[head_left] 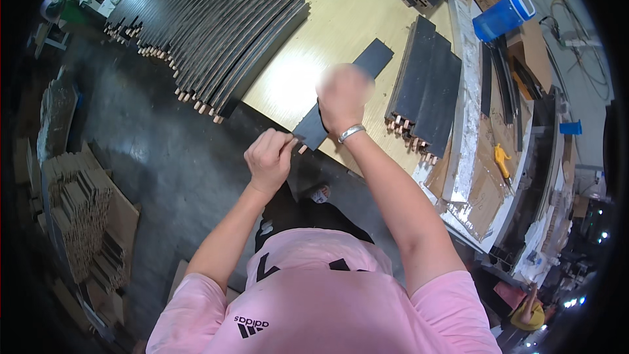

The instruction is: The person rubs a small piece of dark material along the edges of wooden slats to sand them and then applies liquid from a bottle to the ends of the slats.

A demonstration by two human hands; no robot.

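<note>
A dark grey wooden slat [374, 58] lies at a slant on the pale yellow table, with its near end at the table's edge. A light wooden dowel [303, 149] sticks out of that end. My left hand [270, 157] is closed, its thumb and fingertips pinched together at the slat's near left corner; what they hold is hidden. Over the middle of the slat is my right hand [344, 95], wearing a silver bracelet [352, 132]. Motion smears its knuckles, and its fingers are hidden from view.
A long row of dark slats [216, 33] with dowel ends fills the table's left side. Another slat stack [426, 85] lies right of my hand. Beyond are a blue water bottle [501, 18], a white foam strip [462, 105] and a yellow-handled tool [502, 159]. Stacked boards [82, 203] stand left.
</note>
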